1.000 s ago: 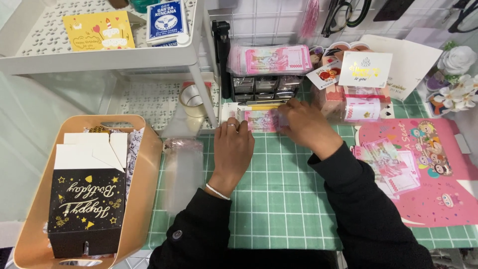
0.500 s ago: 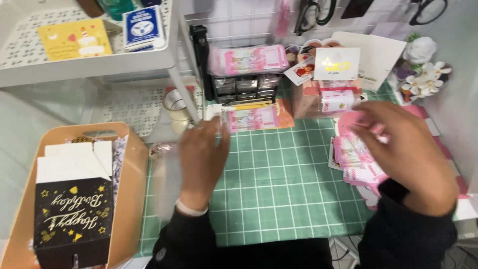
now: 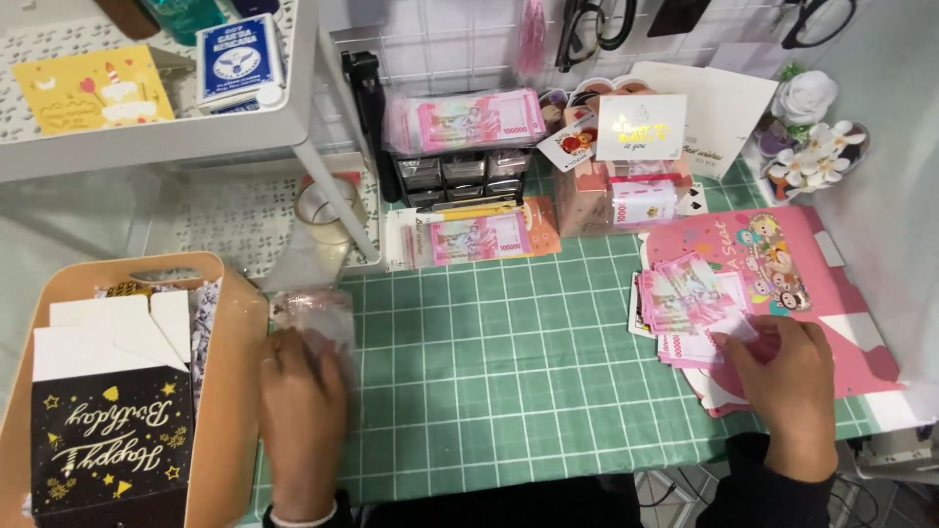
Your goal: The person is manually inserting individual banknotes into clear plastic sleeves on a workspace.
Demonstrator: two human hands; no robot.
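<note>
At the tabletop's left edge, the left hand (image 3: 301, 416) presses flat and open on a clear plastic sleeve (image 3: 315, 315), while near the right edge the right hand (image 3: 782, 376) pinches a pink banknote (image 3: 704, 344) from a loose fan. The slick sleeve could slide off the green cutting mat (image 3: 509, 362), and a hasty pull risks scattering the neighbouring notes.

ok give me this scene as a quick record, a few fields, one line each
left hand: flat on a clear plastic sleeve at the mat's left edge
right hand: on a fanned pile of pink banknotes
under notes: pink cartoon card
surface: green grid cutting mat
far left: tan tray with a black gift box
</note>
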